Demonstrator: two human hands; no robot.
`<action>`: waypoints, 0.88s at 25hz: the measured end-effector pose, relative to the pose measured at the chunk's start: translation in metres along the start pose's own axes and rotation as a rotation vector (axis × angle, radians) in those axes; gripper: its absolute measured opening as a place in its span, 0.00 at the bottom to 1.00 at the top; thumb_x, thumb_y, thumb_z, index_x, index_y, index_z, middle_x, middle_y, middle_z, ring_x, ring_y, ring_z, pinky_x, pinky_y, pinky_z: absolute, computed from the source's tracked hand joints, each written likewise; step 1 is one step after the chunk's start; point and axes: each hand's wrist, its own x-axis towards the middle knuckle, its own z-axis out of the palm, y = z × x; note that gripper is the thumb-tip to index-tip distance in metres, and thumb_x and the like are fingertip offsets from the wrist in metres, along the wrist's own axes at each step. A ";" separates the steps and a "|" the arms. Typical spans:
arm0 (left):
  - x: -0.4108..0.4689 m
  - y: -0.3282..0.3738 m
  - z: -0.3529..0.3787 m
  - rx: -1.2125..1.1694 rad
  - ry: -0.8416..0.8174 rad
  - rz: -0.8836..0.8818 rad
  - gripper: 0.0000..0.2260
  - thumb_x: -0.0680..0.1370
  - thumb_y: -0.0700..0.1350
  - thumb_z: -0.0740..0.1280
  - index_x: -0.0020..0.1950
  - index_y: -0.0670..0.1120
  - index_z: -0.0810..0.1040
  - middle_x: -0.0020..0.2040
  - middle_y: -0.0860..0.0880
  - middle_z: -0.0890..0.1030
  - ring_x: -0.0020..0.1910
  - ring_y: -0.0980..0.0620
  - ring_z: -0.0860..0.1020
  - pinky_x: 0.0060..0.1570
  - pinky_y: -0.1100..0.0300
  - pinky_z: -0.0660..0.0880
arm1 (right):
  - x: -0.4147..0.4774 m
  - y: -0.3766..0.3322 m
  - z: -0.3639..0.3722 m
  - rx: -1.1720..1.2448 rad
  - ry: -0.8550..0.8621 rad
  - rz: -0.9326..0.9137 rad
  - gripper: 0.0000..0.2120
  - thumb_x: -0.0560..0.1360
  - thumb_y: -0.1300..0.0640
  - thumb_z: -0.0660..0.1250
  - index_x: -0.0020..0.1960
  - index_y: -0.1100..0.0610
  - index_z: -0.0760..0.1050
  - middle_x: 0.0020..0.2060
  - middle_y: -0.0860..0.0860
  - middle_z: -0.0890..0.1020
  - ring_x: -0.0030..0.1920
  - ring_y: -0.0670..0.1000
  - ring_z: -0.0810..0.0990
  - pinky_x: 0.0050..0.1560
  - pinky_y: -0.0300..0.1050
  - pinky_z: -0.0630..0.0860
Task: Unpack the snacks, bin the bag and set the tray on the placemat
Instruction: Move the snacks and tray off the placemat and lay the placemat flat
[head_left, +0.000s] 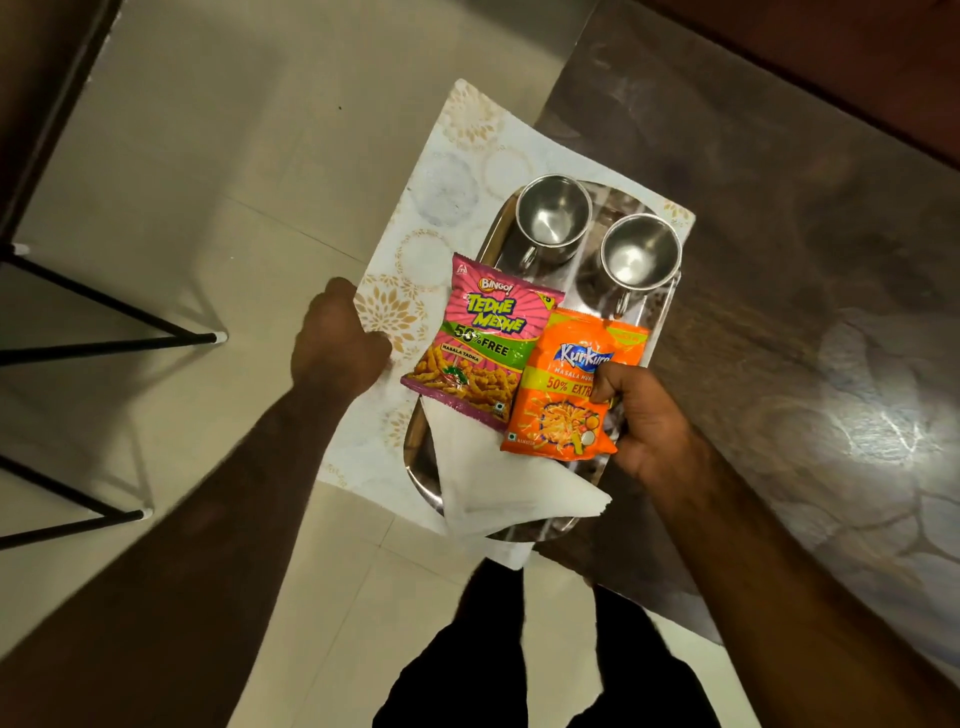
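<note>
A steel tray (497, 231) lies on a white placemat (457, 171) with gold flower prints. The placemat's left half hangs off the table edge. On the tray are a pink Bingo snack packet (483, 338), an orange Kurkure packet (561, 410), a folded white napkin (498, 483) and two empty steel cups (553, 215) (640, 254). My left hand (337, 338) is closed on the placemat's left edge. My right hand (649, 421) grips the tray's right rim, its thumb pressing on the orange packet. No bag is in view.
The dark glossy table (779, 260) fills the right side. Cream floor tiles (234, 156) lie to the left. Black metal legs of a stand (104, 306) cross the far left. My dark trousers (519, 649) show below.
</note>
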 end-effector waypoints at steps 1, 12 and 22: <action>0.000 0.000 -0.010 0.031 0.047 -0.032 0.19 0.72 0.40 0.71 0.61 0.41 0.71 0.58 0.38 0.79 0.56 0.34 0.78 0.47 0.49 0.72 | 0.002 0.000 -0.001 -0.005 0.007 -0.005 0.36 0.61 0.67 0.60 0.69 0.69 0.76 0.67 0.71 0.80 0.66 0.76 0.79 0.58 0.78 0.79; 0.010 -0.041 -0.104 0.057 0.383 -0.190 0.17 0.70 0.41 0.60 0.56 0.42 0.79 0.55 0.36 0.83 0.55 0.31 0.80 0.53 0.44 0.77 | 0.004 -0.007 -0.002 -0.099 0.042 0.010 0.25 0.64 0.66 0.60 0.59 0.62 0.78 0.57 0.65 0.82 0.58 0.70 0.83 0.58 0.76 0.80; -0.026 -0.025 -0.136 0.049 0.425 -0.196 0.11 0.70 0.39 0.61 0.50 0.44 0.76 0.44 0.46 0.77 0.43 0.42 0.74 0.43 0.52 0.70 | -0.002 -0.013 0.005 -0.240 0.211 -0.024 0.12 0.75 0.69 0.55 0.39 0.59 0.73 0.27 0.53 0.81 0.30 0.56 0.81 0.34 0.46 0.81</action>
